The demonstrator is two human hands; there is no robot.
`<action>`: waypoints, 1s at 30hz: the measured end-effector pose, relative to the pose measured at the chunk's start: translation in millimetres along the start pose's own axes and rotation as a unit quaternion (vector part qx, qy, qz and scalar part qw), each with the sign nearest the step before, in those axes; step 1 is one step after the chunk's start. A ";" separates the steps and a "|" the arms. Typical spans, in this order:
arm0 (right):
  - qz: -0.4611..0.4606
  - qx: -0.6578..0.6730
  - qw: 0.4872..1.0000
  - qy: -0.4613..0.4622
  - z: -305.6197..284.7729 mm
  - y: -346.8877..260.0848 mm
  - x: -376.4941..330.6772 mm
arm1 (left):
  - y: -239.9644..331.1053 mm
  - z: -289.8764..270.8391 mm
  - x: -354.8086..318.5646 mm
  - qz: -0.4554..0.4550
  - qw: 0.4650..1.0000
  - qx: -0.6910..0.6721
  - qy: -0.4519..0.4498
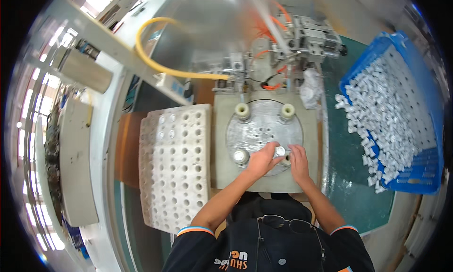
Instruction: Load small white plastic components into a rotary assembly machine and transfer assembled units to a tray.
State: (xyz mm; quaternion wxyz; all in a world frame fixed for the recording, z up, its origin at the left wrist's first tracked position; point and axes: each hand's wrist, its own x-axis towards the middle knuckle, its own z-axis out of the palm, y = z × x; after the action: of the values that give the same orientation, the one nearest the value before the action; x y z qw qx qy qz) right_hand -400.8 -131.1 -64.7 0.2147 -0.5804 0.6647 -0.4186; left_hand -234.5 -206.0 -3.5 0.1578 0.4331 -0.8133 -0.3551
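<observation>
Over the near right of a round metal turntable [264, 137], my left hand [262, 161] is closed with thumb and fingers on a small round part, white and silvery [280, 152]. My right hand [298, 163] is just right of it, fingers stretched out and nothing visible in them. Between the hands, a holder [286, 159] on the turntable is partly hidden. Two cream ring-shaped holders [242, 111] stand on the far side. At the near left, another holder carries a similar silvery-white part [240, 156].
Left of the turntable lies a white tray [203, 154] with rows of round holes. A machine with metal cylinders [311, 38] and orange tubes stands behind, with a yellow hose [188, 74]. On the right, many small white parts [384, 116] spill from a tipped blue crate [427, 170] onto the green surface.
</observation>
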 end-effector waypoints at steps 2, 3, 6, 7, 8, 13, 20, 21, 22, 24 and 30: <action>-0.066 -0.095 0.992 -0.049 7.4 -4.0 -3.3 | -28.6 -39.1 -17.5 -0.062 0.995 0.009 0.079; -0.121 -0.199 0.969 -0.087 11.8 -4.9 -6.0 | -47.7 -61.8 -26.7 -0.112 0.983 0.011 0.147; -0.095 -0.211 0.971 -0.065 21.2 -0.5 -13.7 | -112.0 -137.5 -33.9 -0.195 0.935 0.017 0.296; -0.077 -0.223 0.970 -0.053 22.1 -0.5 -14.9 | -120.6 -164.4 -31.5 -0.235 0.914 0.034 0.328; -0.076 -0.225 0.970 -0.048 23.0 -1.2 -14.8 | -136.2 -183.7 -26.3 -0.237 0.906 0.038 0.350; -0.020 -0.279 0.957 -0.081 20.6 -11.0 -14.6 | -244.2 -203.2 -3.4 -0.212 0.929 0.143 0.267; 0.069 -0.177 0.976 0.107 -24.0 6.5 -37.1 | -244.9 -216.3 -25.3 -0.207 0.936 0.220 0.183; 0.110 -0.181 0.965 0.154 -43.9 23.2 -41.9 | -216.8 -213.2 -26.7 -0.260 0.936 0.195 0.137; 0.143 -0.179 0.954 0.192 -66.2 45.1 -45.1 | -211.5 -207.8 -31.6 -0.257 0.937 0.194 0.136; 0.195 -0.230 0.914 0.270 -113.2 94.3 -45.7 | -203.8 -194.3 -36.0 -0.249 0.932 0.203 0.165; 0.372 -0.435 0.788 0.226 -209.2 168.4 -36.3 | -183.4 -174.1 -59.7 -0.238 0.913 0.232 0.236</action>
State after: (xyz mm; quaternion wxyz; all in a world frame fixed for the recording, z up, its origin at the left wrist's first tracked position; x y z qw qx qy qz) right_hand -653.2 -36.4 -91.1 -0.0771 -0.2089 0.9705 -0.0922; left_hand 6.7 -302.3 -10.0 0.1514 0.7092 -0.6849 -0.0708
